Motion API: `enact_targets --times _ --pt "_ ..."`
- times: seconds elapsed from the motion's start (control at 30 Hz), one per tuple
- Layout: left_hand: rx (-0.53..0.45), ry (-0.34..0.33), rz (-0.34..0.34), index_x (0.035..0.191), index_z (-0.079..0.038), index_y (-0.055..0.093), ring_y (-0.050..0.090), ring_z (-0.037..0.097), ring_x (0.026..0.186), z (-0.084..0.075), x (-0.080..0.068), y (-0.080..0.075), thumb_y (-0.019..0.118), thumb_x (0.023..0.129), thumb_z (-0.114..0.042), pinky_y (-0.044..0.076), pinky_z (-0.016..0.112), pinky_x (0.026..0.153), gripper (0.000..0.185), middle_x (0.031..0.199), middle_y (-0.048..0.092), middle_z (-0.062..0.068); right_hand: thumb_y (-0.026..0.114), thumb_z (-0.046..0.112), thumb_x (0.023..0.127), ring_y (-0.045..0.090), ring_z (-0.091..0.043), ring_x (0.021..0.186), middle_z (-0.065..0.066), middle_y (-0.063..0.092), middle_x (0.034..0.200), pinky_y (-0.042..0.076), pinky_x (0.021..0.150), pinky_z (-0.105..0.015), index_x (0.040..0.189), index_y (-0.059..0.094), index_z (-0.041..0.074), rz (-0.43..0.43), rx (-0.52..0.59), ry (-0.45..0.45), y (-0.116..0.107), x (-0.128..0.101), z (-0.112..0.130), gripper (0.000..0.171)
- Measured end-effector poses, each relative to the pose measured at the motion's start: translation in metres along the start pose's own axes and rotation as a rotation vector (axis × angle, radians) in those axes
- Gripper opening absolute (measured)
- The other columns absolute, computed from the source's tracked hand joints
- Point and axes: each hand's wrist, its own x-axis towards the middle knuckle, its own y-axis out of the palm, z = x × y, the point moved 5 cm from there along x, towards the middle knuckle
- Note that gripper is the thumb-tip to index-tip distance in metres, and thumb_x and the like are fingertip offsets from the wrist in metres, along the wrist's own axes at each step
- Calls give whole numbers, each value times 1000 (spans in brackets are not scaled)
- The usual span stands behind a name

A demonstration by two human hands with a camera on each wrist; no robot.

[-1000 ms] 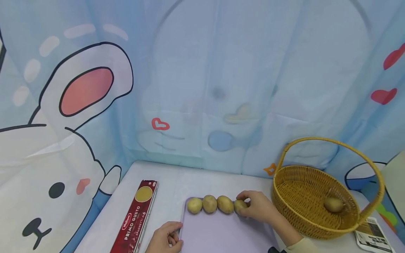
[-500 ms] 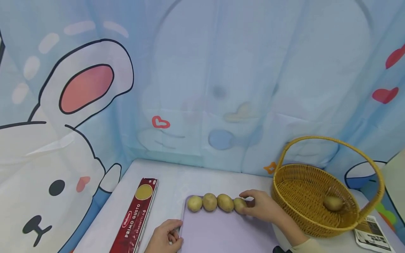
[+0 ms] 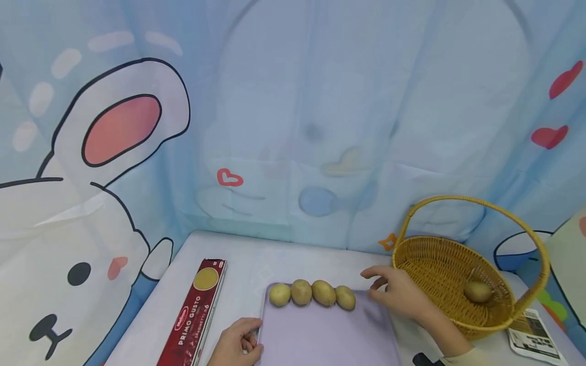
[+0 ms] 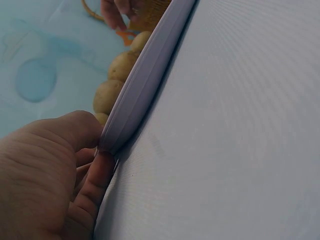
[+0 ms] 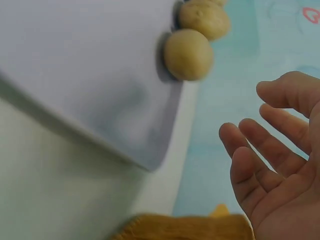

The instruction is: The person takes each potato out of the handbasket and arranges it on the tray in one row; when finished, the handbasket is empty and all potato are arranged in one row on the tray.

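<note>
Four would be too exact, so several potatoes (image 3: 323,293) sit in a row along the far edge of a lilac tray (image 3: 325,335). My left hand (image 3: 235,342) pinches the tray's left edge; in the left wrist view the thumb lies at the rim and a finger is against its underside. My right hand (image 3: 400,295) hovers above the tray's far right corner, holding nothing, its fingers apart and loosely bent. The rightmost potato (image 5: 188,54) lies a short way from that hand. Another potato (image 3: 477,292) rests inside a wicker basket (image 3: 430,264).
The basket's tall handle (image 3: 476,200) arches up to the right of the tray. On the left lies a red spaghetti pack (image 3: 192,315). A white printed item (image 3: 535,338) lies beside the basket. A patterned curtain (image 3: 293,127) hangs behind the table.
My right hand has let go of the rightmost potato and moved right, away from it. The potato stays in the row. My left hand keeps its place on the tray's edge.
</note>
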Motion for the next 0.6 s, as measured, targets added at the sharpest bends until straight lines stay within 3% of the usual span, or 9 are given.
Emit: enact_targets --times 0.3,0.6 --pt "8 -18 10 119 9 62 55 3 70 2 -2 1 74 80 -4 52 21 60 44 102 60 7 74 12 86 65 -17 89 -3 67 108 54 63 -28 116 66 14 -72 26 67 -36 -9 -9 31" --pt "9 -34 10 119 9 62 55 3 70 -1 -1 -1 75 80 -4 52 21 61 43 108 60 10 72 22 90 64 -23 94 -9 65 116 53 64 -30 120 64 14 -75 -31 94 -65 -18 -16 32"
